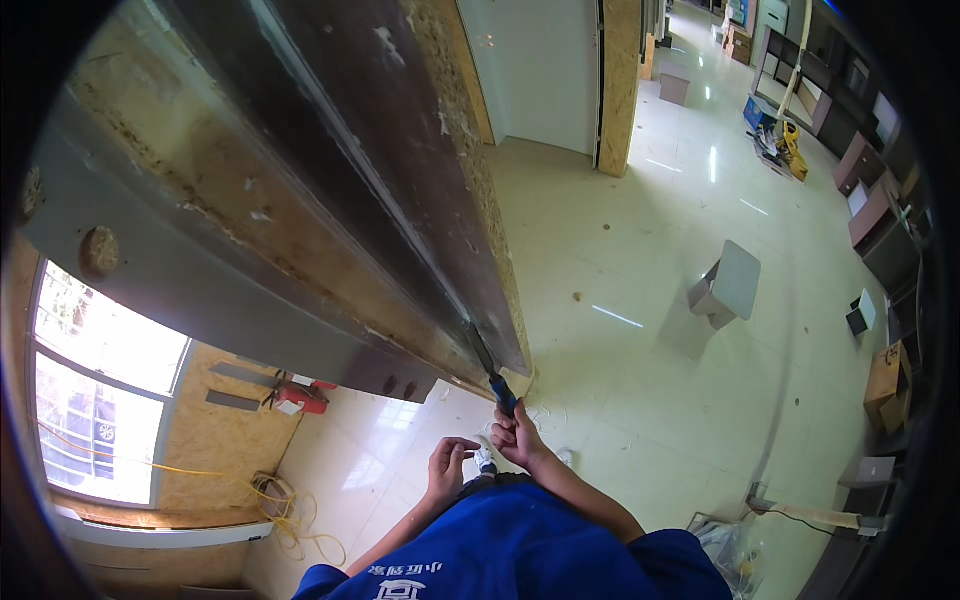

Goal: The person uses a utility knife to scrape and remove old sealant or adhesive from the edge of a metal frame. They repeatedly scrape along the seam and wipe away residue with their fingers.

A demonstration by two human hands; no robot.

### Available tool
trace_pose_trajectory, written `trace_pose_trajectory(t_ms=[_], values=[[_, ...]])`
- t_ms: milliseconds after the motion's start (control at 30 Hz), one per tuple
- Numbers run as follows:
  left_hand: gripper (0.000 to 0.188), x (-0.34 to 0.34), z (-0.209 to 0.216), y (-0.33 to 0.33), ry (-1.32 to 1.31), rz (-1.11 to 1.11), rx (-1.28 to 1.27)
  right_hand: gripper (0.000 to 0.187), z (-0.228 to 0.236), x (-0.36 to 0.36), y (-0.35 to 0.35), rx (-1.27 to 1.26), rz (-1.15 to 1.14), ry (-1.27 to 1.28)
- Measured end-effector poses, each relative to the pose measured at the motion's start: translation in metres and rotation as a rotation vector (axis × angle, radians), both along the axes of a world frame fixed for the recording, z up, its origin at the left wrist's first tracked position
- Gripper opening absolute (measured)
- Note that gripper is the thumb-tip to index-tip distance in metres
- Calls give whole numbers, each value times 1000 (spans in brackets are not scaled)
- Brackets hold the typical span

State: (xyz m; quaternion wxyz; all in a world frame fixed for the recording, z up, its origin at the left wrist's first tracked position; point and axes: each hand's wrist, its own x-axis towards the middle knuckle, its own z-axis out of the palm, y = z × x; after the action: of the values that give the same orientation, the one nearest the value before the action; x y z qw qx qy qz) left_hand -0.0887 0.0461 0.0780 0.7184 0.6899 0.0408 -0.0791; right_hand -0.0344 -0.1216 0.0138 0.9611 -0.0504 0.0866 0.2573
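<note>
My right hand (516, 436) is closed round the blue handle of a chisel (504, 396). Its narrow metal blade points up and away, the tip against a pale groove in a large dark board (330, 150). That board slants from the upper left down to just in front of me, with rough chipboard showing along its right edge. Beside it, lower and to the left, my left hand (450, 466) is held in the air before my body, fingers loosely bent and apart, nothing visible in them.
A small grey stool-like box (728, 285) stands on the pale tiled floor (620, 380) to the right. A red fire extinguisher (302, 398) and a coiled yellow hose or cable (285, 505) lie left. Furniture panels and a cardboard box (886, 388) line the right side.
</note>
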Motion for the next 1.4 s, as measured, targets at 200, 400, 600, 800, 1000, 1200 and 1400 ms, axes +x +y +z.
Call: trace_pose_trajectory(t_ms=[200, 400, 600, 800, 1000, 1200, 1400], values=[[16, -3, -6, 0, 67, -55, 17, 46, 21, -2, 11, 165, -37, 138], [16, -4, -3, 5, 131, -31, -6, 51, 31, -5, 21, 277, -123, 253], [16, -8, -15, 14, 169, -8, -26, 51, 38, -6, 21, 252, -134, 304], [15, -8, -13, 19, 181, -8, -27, 54, 29, -6, 24, 295, -179, 331], [15, -10, -13, 21, 218, -14, -43, 53, 18, -1, 13, 212, -170, 163], [14, -15, -20, 27, 228, -31, -38, 50, 27, 17, 9, 225, -175, 70], [14, -12, -13, 27, 244, -23, -21, 52, 39, 11, 20, 285, -84, 224]])
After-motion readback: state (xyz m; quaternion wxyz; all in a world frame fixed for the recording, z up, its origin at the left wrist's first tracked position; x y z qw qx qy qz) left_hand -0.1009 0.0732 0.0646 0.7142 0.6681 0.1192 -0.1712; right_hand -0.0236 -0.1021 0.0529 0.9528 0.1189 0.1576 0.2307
